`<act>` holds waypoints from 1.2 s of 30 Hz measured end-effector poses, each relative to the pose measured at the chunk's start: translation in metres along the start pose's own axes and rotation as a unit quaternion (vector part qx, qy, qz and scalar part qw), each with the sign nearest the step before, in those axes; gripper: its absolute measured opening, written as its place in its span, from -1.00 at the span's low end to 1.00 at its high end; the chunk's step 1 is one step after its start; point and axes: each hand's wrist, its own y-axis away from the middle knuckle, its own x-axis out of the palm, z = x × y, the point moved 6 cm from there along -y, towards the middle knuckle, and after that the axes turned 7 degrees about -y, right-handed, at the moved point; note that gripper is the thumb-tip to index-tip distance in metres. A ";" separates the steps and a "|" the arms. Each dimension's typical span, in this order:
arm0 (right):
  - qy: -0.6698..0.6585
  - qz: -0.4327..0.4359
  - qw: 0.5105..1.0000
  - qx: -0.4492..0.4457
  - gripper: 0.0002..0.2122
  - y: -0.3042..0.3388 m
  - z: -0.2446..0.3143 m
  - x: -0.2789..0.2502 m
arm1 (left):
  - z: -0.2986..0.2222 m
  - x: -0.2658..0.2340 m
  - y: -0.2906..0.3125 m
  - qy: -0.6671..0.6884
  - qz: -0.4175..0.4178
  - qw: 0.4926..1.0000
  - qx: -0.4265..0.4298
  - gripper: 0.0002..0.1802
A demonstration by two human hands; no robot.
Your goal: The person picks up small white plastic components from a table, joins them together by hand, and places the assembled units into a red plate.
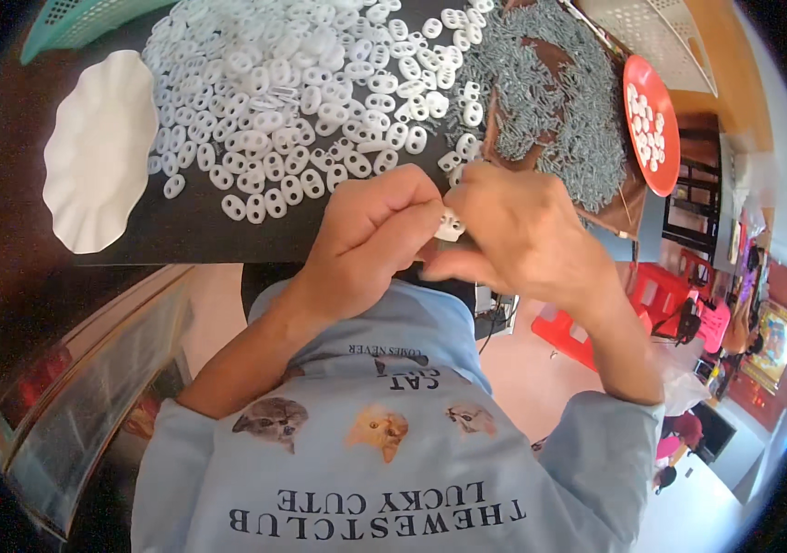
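In front of my body, at the table's near edge, my two hands meet around a small white plastic piece with holes (450,227). My left hand (370,230) is closed, its thumb and forefinger pinching the left side of the piece. My right hand (527,226) is curled against the other side, its fingertips mostly hidden, so what they grip cannot be made out. Beyond my hands spreads a big heap of white oval two-hole plastic pieces (255,101). To its right lies a heap of small grey screws (573,111) on brown cloth.
A white wavy-edged dish (99,152) sits at the table's left. On the right, a red plate (668,175) holds several small white pieces. A teal basket (89,23) and a white perforated basket (656,37) stand at the back. Red plastic stools (564,336) are on the floor.
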 end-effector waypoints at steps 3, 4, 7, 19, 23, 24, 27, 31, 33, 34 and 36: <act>-0.105 -0.008 0.990 0.096 -0.71 0.016 -0.013 -0.003 | -0.001 -0.001 0.001 -0.013 0.003 1.000 0.007 -0.78; -0.188 -0.014 0.970 0.152 -0.72 0.021 -0.020 -0.001 | 0.000 -0.001 0.001 -0.032 0.012 0.999 0.000 -0.78; -0.241 -0.014 0.953 0.183 -0.76 0.019 -0.020 -0.002 | -0.002 0.000 0.001 -0.039 0.012 0.999 0.009 -0.78; -0.062 -0.246 0.834 0.489 -0.74 0.114 -0.112 -0.101 | -0.002 0.003 -0.001 -0.090 0.001 0.994 0.068 -0.85; -0.007 -0.279 0.834 0.476 -0.70 0.160 -0.178 -0.126 | -0.005 0.006 -0.002 -0.087 0.001 0.994 0.068 -0.84; -0.016 -0.282 0.819 0.500 -0.70 0.164 -0.188 -0.127 | -0.004 0.003 -0.001 -0.087 -0.002 0.994 0.070 -0.84; 0.034 -0.253 0.852 0.458 -0.69 0.161 -0.202 -0.131 | 0.000 0.000 0.000 -0.113 0.015 0.991 0.066 -0.83; 0.037 -0.240 0.883 0.403 -0.74 0.110 -0.182 -0.129 | -0.004 0.003 0.000 -0.120 0.013 0.990 0.067 -0.84; 0.046 -0.198 0.924 0.324 -0.80 0.052 -0.151 -0.104 | -0.004 0.002 -0.002 -0.134 0.020 0.988 0.070 -0.83; 0.057 -0.177 0.943 0.277 -0.81 0.022 -0.135 -0.087 | -0.002 0.000 -0.001 -0.137 0.010 0.988 0.070 -0.83; 0.068 -0.124 0.982 0.125 -0.80 -0.025 -0.125 -0.065 | 0.001 0.000 -0.001 -0.110 0.015 0.991 0.071 -0.83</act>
